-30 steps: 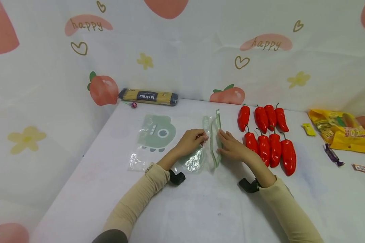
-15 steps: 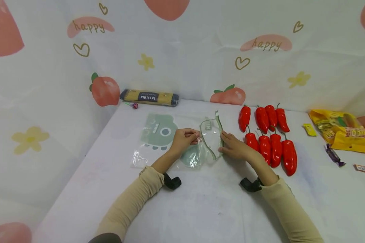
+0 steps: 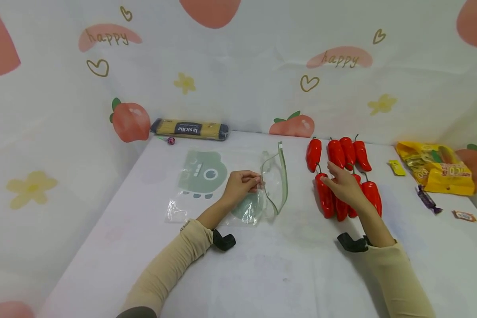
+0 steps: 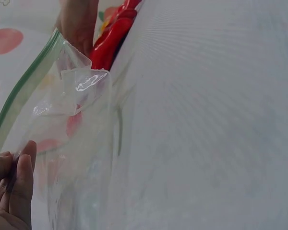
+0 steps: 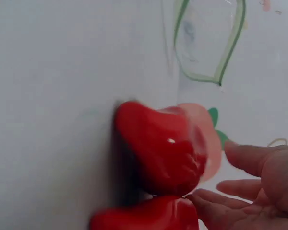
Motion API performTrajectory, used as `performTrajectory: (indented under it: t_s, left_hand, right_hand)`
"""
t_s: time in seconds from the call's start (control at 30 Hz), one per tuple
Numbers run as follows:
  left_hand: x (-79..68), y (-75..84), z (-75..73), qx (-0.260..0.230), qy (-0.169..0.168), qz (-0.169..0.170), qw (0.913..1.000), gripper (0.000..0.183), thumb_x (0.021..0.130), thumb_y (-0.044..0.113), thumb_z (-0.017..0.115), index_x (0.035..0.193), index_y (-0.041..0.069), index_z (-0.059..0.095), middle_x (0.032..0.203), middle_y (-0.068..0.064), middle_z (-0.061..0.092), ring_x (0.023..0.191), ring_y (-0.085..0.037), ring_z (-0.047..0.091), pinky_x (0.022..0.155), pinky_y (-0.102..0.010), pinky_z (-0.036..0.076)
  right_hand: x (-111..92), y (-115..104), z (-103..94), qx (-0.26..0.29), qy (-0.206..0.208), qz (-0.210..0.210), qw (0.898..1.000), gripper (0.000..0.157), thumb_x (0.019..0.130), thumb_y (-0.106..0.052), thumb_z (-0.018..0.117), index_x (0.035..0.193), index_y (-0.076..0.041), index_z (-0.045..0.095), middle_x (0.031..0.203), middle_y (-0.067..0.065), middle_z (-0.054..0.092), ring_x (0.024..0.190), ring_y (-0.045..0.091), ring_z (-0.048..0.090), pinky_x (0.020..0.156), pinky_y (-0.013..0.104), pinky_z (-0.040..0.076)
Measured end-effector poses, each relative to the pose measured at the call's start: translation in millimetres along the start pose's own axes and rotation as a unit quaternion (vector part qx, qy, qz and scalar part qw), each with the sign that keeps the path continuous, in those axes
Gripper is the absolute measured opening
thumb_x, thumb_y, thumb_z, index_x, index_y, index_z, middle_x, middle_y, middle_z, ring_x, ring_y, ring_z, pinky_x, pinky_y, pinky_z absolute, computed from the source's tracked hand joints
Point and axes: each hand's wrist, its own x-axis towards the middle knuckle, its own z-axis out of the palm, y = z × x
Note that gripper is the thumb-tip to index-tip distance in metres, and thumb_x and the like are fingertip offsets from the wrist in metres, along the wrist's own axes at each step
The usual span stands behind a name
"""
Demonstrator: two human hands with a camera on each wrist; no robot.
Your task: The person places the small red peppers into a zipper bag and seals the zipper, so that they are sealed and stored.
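My left hand (image 3: 240, 185) pinches the upper side of a clear zip bag (image 3: 210, 174) with a green dinosaur print. The bag's green-edged mouth (image 3: 284, 183) gapes toward the right; in the left wrist view the thumb and fingers (image 4: 25, 179) meet on the plastic just below the green zip strip (image 4: 26, 86). My right hand (image 3: 346, 187) is over the front row of red peppers (image 3: 324, 196), its thumb and fingers spread apart. In the right wrist view its fingertips come right up to a glossy red pepper (image 5: 163, 148), with a second pepper (image 5: 146, 215) beside it.
Behind the front row lie several more red peppers (image 3: 335, 152). A pack of spaghetti (image 3: 191, 128) and a small lollipop (image 3: 171, 141) are at the back left. On the right are a yellow candy bag (image 3: 449, 176) and wrapped sweets, yellow (image 3: 397, 168), purple (image 3: 428, 201) and orange (image 3: 464, 216).
My right hand has left the bag's mouth and moved right, over the front peppers. The left hand has shifted slightly left, still pinching the bag, whose mouth has spread wider.
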Motion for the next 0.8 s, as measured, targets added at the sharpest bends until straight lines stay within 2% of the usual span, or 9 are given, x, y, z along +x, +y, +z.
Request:
performTrajectory:
  t_s: [0.13, 0.27, 0.4, 0.5, 0.6, 0.7, 0.8]
  left_hand:
    - [-1.0, 0.3, 0.0, 0.002, -0.002, -0.003, 1.0, 0.019, 0.088, 0.005, 0.059, 0.1, -0.009, 0.064, 0.092, -0.023, 0.069, 0.063, -0.001, 0.063, 0.059, -0.015, 0.055]
    - [-1.9, 0.4, 1.8, 0.0, -0.005, 0.0, 1.0, 0.02, 0.087, 0.005, 0.06, 0.1, -0.009, 0.064, 0.092, -0.023, 0.068, 0.063, -0.001, 0.063, 0.059, -0.015, 0.055]
    - [-2.4, 0.3, 2.2, -0.003, -0.008, -0.001, 1.0, 0.02, 0.087, 0.005, 0.06, 0.1, -0.009, 0.064, 0.093, -0.022, 0.069, 0.064, -0.001, 0.063, 0.06, -0.016, 0.055]
    - [-2.7, 0.9, 1.2, -0.003, -0.004, -0.003, 1.0, 0.02, 0.087, 0.005, 0.06, 0.1, -0.009, 0.064, 0.093, -0.023, 0.068, 0.064, -0.001, 0.063, 0.059, -0.015, 0.054]
    - [-2.9, 1.6, -0.2, -0.004, -0.002, -0.002, 1.0, 0.02, 0.087, 0.006, 0.06, 0.101, -0.009, 0.064, 0.093, -0.023, 0.068, 0.063, -0.001, 0.063, 0.059, -0.014, 0.054]
    - [-2.9, 2.2, -0.7, -0.006, -0.006, -0.002, 1.0, 0.021, 0.087, 0.006, 0.06, 0.101, -0.009, 0.064, 0.093, -0.024, 0.068, 0.063, 0.0, 0.063, 0.059, -0.014, 0.054]
    - [-3.0, 2.9, -0.9, -0.006, -0.007, -0.001, 1.0, 0.02, 0.087, 0.005, 0.06, 0.101, -0.009, 0.064, 0.093, -0.024, 0.068, 0.063, -0.001, 0.063, 0.058, -0.014, 0.054]
  right_hand:
    - [6, -2, 8.0, -0.03, -0.032, 0.011, 0.999, 0.069, 0.092, -0.025, 0.054, 0.145, -0.001, 0.016, 0.143, 0.028, 0.03, 0.126, 0.046, 0.036, 0.092, 0.055, 0.044]
    - [9, -10, 15.2, -0.035, -0.039, 0.016, 0.999, 0.071, 0.089, -0.027, 0.059, 0.143, 0.0, 0.022, 0.138, 0.028, 0.039, 0.122, 0.043, 0.043, 0.09, 0.052, 0.048]
    - [9, -16, 19.9, -0.043, -0.037, 0.03, 0.998, 0.073, 0.084, -0.032, 0.065, 0.14, 0.001, 0.031, 0.126, 0.027, 0.051, 0.109, 0.037, 0.049, 0.078, 0.04, 0.056]
    - [10, -19, 22.6, -0.043, -0.035, 0.035, 0.998, 0.075, 0.081, -0.036, 0.067, 0.138, 0.002, 0.035, 0.12, 0.026, 0.054, 0.102, 0.033, 0.051, 0.069, 0.032, 0.056]
    - [12, -17, 24.2, -0.022, -0.042, 0.045, 0.998, 0.076, 0.081, -0.04, 0.067, 0.137, 0.002, 0.037, 0.119, 0.026, 0.055, 0.101, 0.032, 0.052, 0.069, 0.029, 0.056]
    - [12, -14, 22.1, 0.018, -0.054, 0.073, 0.996, 0.079, 0.083, -0.046, 0.062, 0.14, -0.002, 0.033, 0.122, 0.024, 0.051, 0.107, 0.032, 0.047, 0.073, 0.029, 0.054]
    - [12, -12, 13.9, 0.089, -0.041, 0.092, 0.991, 0.075, 0.086, -0.05, 0.055, 0.143, -0.007, 0.031, 0.128, 0.021, 0.045, 0.111, 0.031, 0.042, 0.079, 0.03, 0.051]
